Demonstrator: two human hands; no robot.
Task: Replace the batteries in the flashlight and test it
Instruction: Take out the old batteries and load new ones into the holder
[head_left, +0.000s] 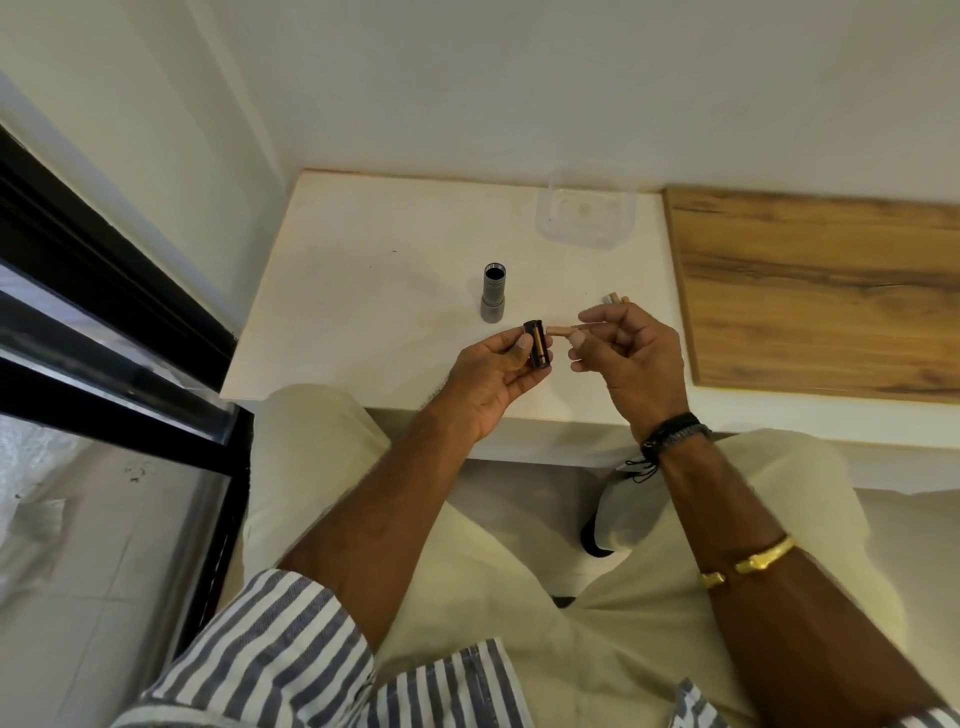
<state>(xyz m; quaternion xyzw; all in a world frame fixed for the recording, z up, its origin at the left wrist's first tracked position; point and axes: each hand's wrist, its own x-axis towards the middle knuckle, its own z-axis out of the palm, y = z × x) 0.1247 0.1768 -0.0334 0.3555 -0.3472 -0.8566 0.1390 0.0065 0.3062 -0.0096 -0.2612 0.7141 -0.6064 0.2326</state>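
White worktop (363, 249), frame centre: left hand (493, 374) grips rigid battery holder (536, 344); right hand (631, 353) pinches 1 light, smooth battery (563, 329) mid-barrel.

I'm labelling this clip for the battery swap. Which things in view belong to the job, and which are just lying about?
Job:
flashlight body, standing open on the table
battery holder, in left hand
battery, in right hand
spare batteries behind that hand

Lying about:
clear plastic tub
wooden board

A clear plastic container (585, 217) sits near a wooden board (821, 291) on the white table (363, 270).
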